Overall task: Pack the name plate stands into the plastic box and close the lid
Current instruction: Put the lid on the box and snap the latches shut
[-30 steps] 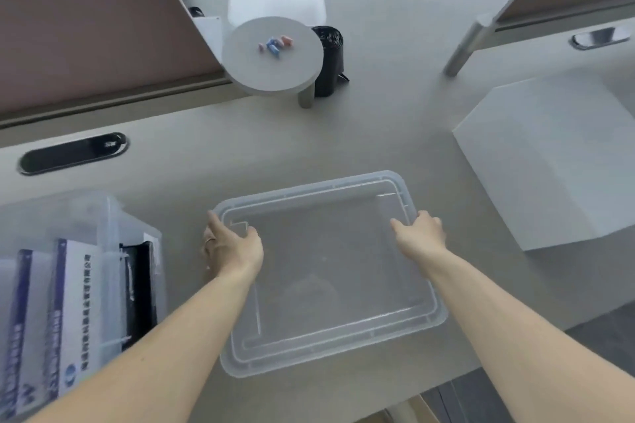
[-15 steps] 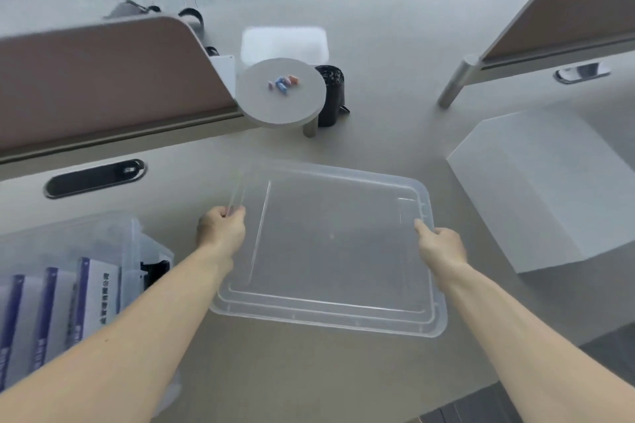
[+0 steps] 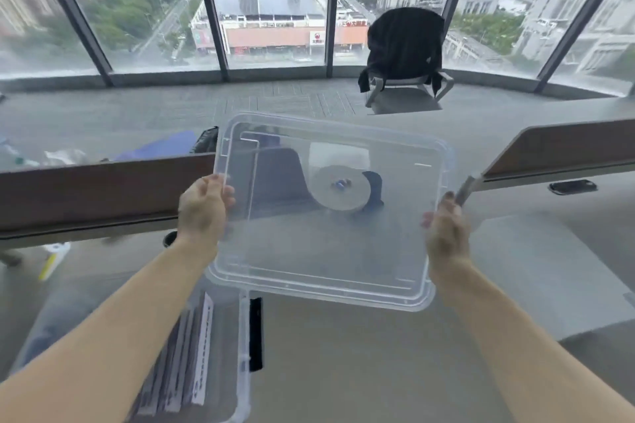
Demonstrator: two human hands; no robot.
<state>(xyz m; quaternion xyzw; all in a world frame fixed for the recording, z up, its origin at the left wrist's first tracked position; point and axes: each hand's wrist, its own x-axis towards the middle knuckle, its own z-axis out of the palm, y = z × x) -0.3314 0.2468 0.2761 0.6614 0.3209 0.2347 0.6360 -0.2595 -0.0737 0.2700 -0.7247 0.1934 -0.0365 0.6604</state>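
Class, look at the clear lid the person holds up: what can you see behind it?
Through the lid, gripped by the left hand and right hand, a round grey stand with small coloured bits and a dark cup show. Finer detail is blurred.

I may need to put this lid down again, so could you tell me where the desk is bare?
Bare desk lies between the plastic box and the white box. The near-left corner, where the plastic box sits, is crowded.

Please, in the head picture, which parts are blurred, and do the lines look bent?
Head view: the right hand is smeared by motion, the clear plastic lid stays fairly sharp; the clear plastic box at lower left is blurred; the dark window frames splay outward, wide-angle distortion; daylight is soft, without hard shadows.
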